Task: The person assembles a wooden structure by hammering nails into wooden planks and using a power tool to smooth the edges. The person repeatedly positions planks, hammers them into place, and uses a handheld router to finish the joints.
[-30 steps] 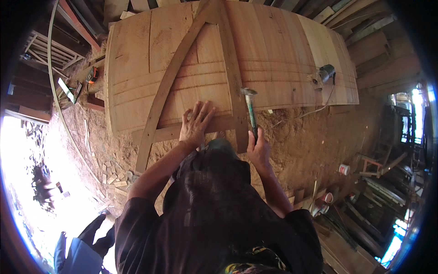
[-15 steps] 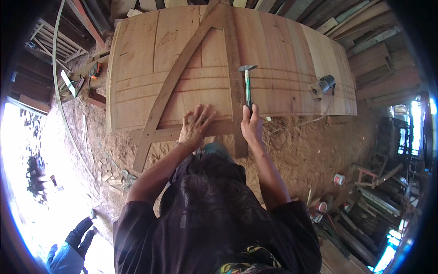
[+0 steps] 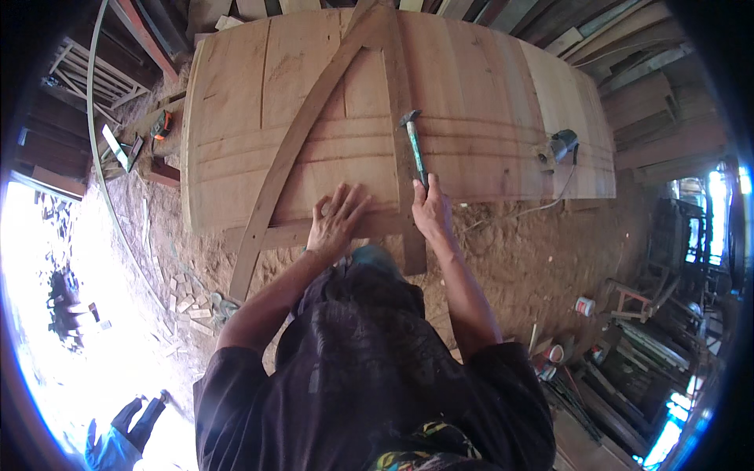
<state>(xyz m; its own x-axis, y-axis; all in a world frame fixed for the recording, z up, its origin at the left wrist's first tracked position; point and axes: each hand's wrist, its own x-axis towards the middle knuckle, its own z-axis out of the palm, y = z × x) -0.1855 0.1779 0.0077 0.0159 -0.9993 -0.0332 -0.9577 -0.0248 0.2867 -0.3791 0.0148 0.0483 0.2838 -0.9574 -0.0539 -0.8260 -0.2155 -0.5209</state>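
My right hand (image 3: 431, 209) is closed round the lower handle of a hammer (image 3: 415, 147). The hammer's handle is green and its metal head lies over the upright leg of a brown wooden A-shaped frame (image 3: 305, 122); whether it touches cannot be told. This frame rests on a wide panel of joined wooden boards (image 3: 479, 94). Near the panel's front edge, my left hand (image 3: 336, 221) lies with spread fingers on the wood, by the frame's crossbar (image 3: 294, 230). It holds nothing.
A corded power tool (image 3: 561, 146) sits on the panel's right part. Left of the panel are an orange and black tape measure (image 3: 162, 125) and a square (image 3: 119, 148). Offcuts (image 3: 192, 306) litter the dusty ground. Another person (image 3: 126, 436) is at the lower left; stacked planks line the back.
The hammer has tilted, its head shifting left over the frame's upright leg. My left hand stays in place. The person at the lower left has moved slightly.
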